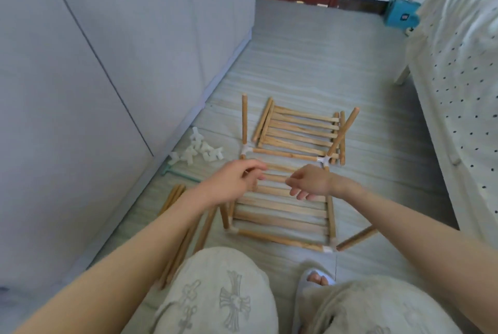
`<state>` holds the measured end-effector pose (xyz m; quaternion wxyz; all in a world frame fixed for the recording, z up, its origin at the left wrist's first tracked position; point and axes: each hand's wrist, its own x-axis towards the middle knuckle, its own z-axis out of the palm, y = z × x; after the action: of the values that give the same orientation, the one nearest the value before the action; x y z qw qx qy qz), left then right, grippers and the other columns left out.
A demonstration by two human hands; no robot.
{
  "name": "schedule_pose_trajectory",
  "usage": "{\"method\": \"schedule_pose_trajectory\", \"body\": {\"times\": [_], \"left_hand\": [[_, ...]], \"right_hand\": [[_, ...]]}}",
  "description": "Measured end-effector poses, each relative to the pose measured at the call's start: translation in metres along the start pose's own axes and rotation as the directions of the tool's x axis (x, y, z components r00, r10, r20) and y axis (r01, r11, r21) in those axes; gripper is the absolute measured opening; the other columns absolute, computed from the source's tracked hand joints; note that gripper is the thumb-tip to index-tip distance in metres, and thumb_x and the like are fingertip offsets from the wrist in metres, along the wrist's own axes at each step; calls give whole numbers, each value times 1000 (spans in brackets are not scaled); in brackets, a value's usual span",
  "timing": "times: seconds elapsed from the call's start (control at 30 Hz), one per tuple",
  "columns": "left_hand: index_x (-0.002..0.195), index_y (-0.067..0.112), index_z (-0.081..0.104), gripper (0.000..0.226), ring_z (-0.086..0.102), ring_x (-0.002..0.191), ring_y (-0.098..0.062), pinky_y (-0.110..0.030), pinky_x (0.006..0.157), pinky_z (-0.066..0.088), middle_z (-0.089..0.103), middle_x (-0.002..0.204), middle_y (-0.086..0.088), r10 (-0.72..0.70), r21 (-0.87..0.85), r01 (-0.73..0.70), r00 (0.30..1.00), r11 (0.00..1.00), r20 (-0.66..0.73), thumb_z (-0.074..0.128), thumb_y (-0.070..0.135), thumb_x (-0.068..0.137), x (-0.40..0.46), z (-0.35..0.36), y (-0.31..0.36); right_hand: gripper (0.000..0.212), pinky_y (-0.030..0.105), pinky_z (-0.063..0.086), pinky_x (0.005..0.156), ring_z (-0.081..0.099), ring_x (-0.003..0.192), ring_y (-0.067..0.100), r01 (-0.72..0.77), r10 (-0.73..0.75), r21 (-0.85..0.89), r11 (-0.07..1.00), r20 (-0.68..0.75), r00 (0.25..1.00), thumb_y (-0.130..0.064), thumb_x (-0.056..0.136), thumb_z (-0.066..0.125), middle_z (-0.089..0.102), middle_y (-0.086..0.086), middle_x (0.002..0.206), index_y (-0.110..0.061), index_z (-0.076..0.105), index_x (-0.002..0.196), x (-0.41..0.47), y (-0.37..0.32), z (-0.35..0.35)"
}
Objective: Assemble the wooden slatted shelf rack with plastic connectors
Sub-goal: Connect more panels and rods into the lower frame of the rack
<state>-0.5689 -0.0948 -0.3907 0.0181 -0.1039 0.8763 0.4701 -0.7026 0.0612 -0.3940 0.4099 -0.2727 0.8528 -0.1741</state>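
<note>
Grip first: the left hand curls its fingers over the slats of the near shelf panel, though whether it actually pinches one cannot be told; the right hand hangs loose and holds nothing. The panel lies flat on the floor directly beneath both hands, slats running left to right. Spare connectors sit to the left, nearer the left hand.
</note>
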Motion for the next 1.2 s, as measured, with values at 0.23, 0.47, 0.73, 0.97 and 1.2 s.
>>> {"method": "schedule_pose_trajectory", "body": {"times": [0.23, 0.47, 0.73, 0.97, 1.2], "left_hand": [[116, 13, 58, 24, 60, 86, -12, -13, 73, 45, 63, 101, -1, -168, -56, 160, 967, 985, -191, 41, 11, 99, 7, -56, -64], [127, 4, 51, 31, 55, 102, -19, -17, 84, 38, 58, 119, -14, -436, -18, 440, 882, 898, -177, 43, 11, 98, 24, -24, -200], [148, 13, 20, 65, 35, 132, -32, -40, 110, 31, 27, 147, -17, -568, 83, 595, 793, 799, -219, 53, 17, 92, 102, -2, -300], [146, 4, 19, 65, 31, 133, -33, -31, 106, 25, 22, 146, -23, -505, 44, 555, 784, 831, -361, 54, 15, 93, 185, 1, -303], [112, 2, 57, 20, 54, 106, -31, -27, 80, 36, 56, 117, -19, -541, 73, 642, 697, 763, -471, 51, 9, 94, 196, 11, -307]], "right_hand": [[40, 34, 43, 88, 54, 110, 29, 169, -163, -646, 744, 70, 984, -34, 100, 36, 60, 11, 122, -8, 58, 121, 66, -60, 13], [47, 33, 33, 104, 37, 133, 26, 185, -127, -445, 876, 158, 979, -31, 101, 34, 37, 9, 148, -16, 29, 146, 172, -14, 68], [64, 54, 11, 113, -5, 145, 24, 51, -58, -482, 875, 0, 998, -45, 97, 36, -8, 1, 159, -31, 2, 150, 252, 68, 125], [68, 52, -4, 114, -13, 145, 22, 38, -72, -475, 879, -52, 996, -49, 96, 33, -17, -1, 157, -31, -6, 149, 252, 97, 152], [67, 50, -8, 113, -15, 144, 20, 50, -51, -426, 904, 11, 999, -47, 97, 33, -17, -2, 157, -31, -6, 149, 253, 95, 145]]}}
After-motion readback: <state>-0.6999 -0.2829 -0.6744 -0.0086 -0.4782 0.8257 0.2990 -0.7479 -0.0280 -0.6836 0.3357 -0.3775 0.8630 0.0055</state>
